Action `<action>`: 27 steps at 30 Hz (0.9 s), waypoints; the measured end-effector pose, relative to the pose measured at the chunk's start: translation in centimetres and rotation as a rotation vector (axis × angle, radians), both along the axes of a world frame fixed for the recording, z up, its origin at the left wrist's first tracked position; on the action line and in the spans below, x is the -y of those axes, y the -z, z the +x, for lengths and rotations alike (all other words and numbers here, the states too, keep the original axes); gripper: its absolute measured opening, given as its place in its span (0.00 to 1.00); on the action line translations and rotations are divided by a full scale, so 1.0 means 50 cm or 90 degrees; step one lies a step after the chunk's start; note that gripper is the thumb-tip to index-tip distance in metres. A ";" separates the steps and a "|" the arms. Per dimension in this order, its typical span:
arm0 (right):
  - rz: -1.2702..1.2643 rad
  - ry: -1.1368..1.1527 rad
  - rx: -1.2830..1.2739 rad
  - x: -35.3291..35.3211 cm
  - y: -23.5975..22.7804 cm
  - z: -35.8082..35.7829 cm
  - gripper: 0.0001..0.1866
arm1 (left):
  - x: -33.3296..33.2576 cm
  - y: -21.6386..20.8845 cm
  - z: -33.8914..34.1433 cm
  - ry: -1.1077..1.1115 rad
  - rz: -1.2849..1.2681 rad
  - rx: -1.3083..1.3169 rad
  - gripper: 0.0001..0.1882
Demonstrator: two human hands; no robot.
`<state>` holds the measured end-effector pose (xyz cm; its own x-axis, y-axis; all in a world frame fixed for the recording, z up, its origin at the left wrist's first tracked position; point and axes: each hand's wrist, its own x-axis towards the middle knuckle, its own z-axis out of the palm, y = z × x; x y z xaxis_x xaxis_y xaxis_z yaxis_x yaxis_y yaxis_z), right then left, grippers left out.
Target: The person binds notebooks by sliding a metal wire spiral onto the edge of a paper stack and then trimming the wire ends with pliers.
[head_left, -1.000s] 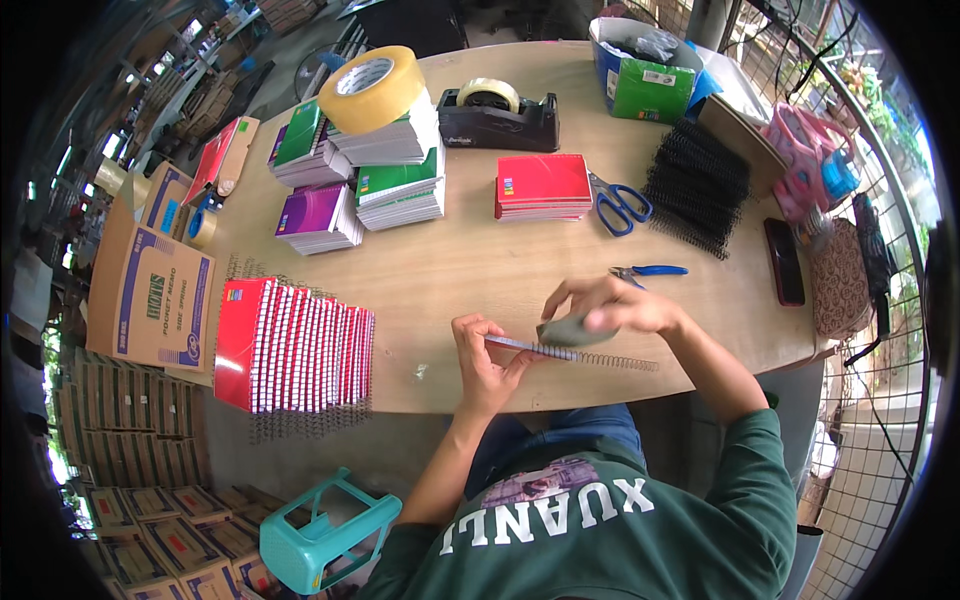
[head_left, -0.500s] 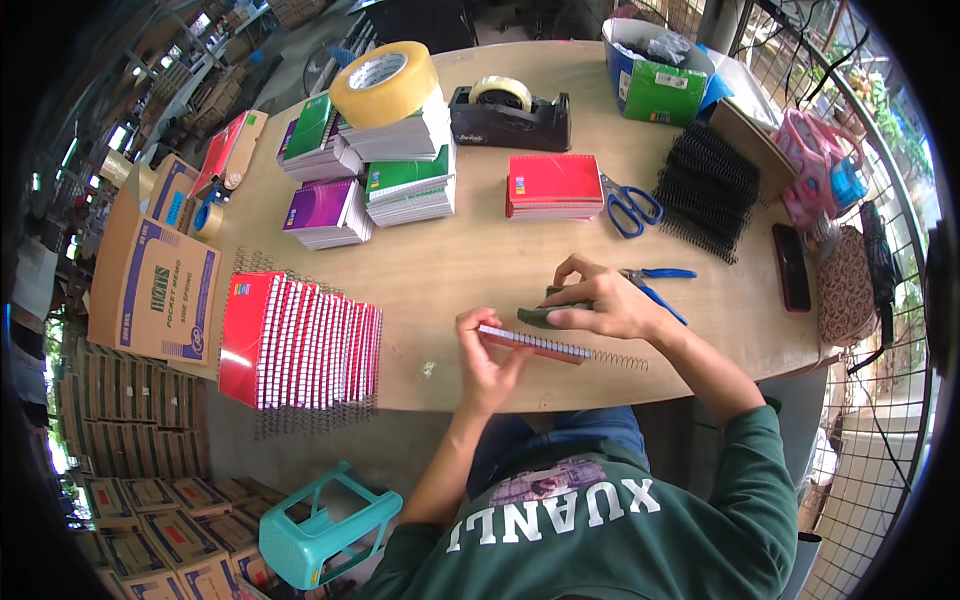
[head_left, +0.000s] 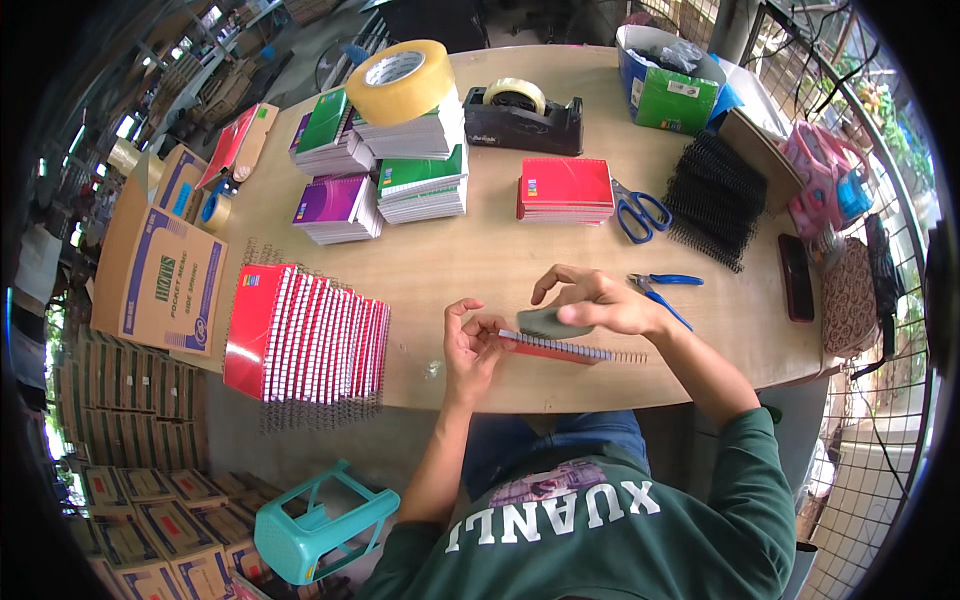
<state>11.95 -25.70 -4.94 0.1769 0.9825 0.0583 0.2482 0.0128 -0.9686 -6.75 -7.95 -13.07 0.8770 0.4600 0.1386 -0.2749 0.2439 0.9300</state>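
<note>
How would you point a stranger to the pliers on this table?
Start at the round wooden table and find the person's right hand near the front edge. Just beyond that hand lie the pliers, flat on the wood. Their blue handles are thin and straight, unlike the blue scissors farther back, which have finger loops and lie beside a stack of red notebooks.

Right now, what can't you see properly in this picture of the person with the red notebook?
All in the head view:
- The grey thing: the right hand covers most of it, so its kind is unclear.
- The red notebook: seen edge-on, both hands hide its cover; the left hand grips its end.
- The blue-and-green box: its contents are too small and dark.
- Floor cartons: cut off by the dark fisheye rim.
</note>
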 end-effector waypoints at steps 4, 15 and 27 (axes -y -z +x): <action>-0.051 0.085 0.246 -0.013 0.024 -0.007 0.25 | 0.003 -0.016 0.000 0.003 -0.014 0.000 0.32; -0.144 0.613 0.683 0.229 0.141 -0.022 0.24 | 0.032 -0.088 -0.015 0.032 0.017 -0.054 0.47; 0.270 0.170 0.942 0.052 -0.122 -0.050 0.23 | 0.051 -0.129 -0.020 -0.022 0.079 -0.123 0.48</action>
